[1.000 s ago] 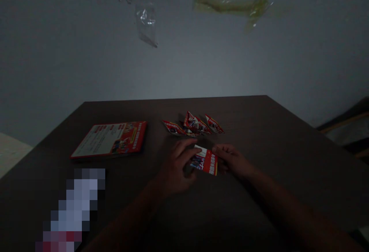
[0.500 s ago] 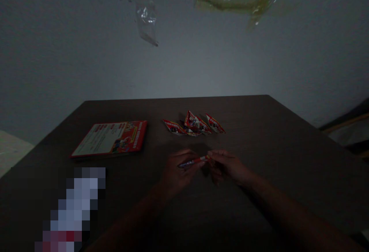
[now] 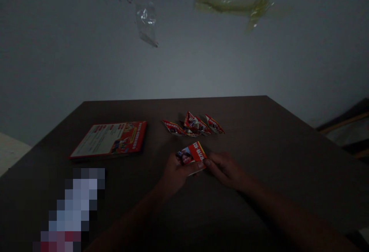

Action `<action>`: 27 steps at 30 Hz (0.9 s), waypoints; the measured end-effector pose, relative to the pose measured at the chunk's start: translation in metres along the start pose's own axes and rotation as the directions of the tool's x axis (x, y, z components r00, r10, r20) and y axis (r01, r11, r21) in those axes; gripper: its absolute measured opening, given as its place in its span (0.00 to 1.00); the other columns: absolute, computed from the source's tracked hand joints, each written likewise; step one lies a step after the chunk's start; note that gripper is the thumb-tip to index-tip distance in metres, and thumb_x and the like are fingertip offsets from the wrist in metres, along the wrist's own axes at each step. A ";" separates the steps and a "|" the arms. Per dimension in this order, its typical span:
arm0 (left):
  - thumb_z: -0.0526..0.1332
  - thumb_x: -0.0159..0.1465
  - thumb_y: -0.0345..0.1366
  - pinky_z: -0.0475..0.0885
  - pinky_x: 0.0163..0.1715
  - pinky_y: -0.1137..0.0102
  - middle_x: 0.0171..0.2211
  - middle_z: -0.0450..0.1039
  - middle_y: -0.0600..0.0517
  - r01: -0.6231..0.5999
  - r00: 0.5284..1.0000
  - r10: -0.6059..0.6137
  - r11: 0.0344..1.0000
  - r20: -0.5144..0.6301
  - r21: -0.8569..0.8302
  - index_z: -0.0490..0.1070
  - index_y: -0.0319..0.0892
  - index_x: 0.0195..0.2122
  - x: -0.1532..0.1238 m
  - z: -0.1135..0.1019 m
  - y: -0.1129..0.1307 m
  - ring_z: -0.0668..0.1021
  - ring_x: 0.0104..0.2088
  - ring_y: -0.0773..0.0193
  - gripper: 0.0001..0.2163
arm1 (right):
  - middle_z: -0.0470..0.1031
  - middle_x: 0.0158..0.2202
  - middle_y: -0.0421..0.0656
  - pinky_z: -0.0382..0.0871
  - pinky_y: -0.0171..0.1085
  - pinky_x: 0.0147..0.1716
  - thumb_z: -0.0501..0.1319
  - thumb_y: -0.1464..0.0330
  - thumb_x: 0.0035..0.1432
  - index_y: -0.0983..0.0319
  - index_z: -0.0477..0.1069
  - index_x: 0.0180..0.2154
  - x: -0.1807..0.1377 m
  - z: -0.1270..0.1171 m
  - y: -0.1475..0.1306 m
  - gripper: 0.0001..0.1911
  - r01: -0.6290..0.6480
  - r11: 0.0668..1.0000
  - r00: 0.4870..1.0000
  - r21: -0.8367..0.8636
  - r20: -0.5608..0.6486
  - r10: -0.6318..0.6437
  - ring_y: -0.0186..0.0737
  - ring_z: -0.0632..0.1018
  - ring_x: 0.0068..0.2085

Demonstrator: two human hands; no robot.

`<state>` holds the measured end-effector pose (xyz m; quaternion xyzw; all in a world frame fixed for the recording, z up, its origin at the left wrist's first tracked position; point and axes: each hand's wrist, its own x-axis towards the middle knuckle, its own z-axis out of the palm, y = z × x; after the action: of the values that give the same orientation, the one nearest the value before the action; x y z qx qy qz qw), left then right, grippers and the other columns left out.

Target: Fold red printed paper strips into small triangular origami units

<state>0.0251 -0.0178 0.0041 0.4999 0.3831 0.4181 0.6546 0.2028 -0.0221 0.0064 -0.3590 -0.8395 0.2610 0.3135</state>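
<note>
Red printed rectangular card with a yellow edge sits between the two hands: the left hand pinches it with the thumb on top, the right hand pinches its right corner. It should be light, thin and easily creased, perhaps layered, though dimness hides that; edges suit a gentle grip. Red folded triangular pieces lie just beyond the hands.

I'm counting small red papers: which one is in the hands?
The nearest small paper, held by the left hand and right hand; the other papers lie beyond it on the table.
</note>
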 end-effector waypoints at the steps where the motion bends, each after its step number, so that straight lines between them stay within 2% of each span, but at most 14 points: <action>1: 0.68 0.49 0.35 0.67 0.22 0.75 0.20 0.69 0.54 0.011 1.000 -0.011 1.000 0.007 -0.005 0.70 0.35 0.24 0.000 0.000 0.001 0.70 0.21 0.69 0.09 | 0.60 0.21 0.36 0.55 0.30 0.22 0.48 0.68 0.64 0.62 0.62 0.26 0.000 0.000 -0.001 0.14 -0.004 1.000 1.000 0.001 -0.003 0.004 0.29 0.63 0.21; 5: 0.69 0.47 0.36 0.67 0.20 0.74 0.19 0.69 0.54 0.053 0.998 -0.051 0.998 0.032 -0.035 0.70 0.35 0.24 -0.001 0.002 0.000 0.70 0.20 0.69 0.11 | 0.62 0.22 0.37 0.56 0.30 0.23 0.48 0.67 0.64 0.62 0.62 0.27 0.001 0.001 -0.002 0.13 -0.024 0.999 0.999 0.022 -0.022 0.025 0.30 0.64 0.23; 13: 0.70 0.44 0.37 0.67 0.18 0.74 0.19 0.69 0.54 0.127 0.990 -0.122 0.988 0.065 -0.084 0.70 0.35 0.23 -0.001 0.005 -0.001 0.70 0.19 0.69 0.12 | 0.59 0.20 0.36 0.55 0.31 0.22 0.48 0.69 0.63 0.62 0.60 0.25 0.001 0.002 0.000 0.13 0.058 0.996 0.996 -0.066 -0.065 -0.062 0.30 0.62 0.21; 20: 0.69 0.45 0.35 0.66 0.18 0.74 0.17 0.67 0.55 0.175 0.982 -0.174 0.985 0.075 -0.004 0.70 0.35 0.22 -0.002 0.004 -0.001 0.69 0.18 0.70 0.10 | 0.59 0.20 0.36 0.54 0.31 0.22 0.49 0.70 0.62 0.61 0.59 0.25 0.000 0.002 -0.002 0.13 0.039 0.997 0.995 -0.065 -0.087 -0.044 0.30 0.63 0.21; 27: 0.68 0.46 0.32 0.64 0.17 0.75 0.17 0.67 0.55 0.185 0.979 -0.185 0.983 0.087 0.000 0.69 0.35 0.21 -0.003 0.005 -0.001 0.68 0.17 0.71 0.08 | 0.61 0.20 0.37 0.54 0.31 0.22 0.48 0.70 0.62 0.61 0.60 0.26 0.000 0.002 -0.003 0.12 0.032 0.997 0.996 -0.071 -0.080 -0.038 0.31 0.63 0.21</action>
<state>0.0290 -0.0223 0.0044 0.4773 0.3975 0.3349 0.7086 0.1996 -0.0243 0.0068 -0.3653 -0.8408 0.2113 0.3391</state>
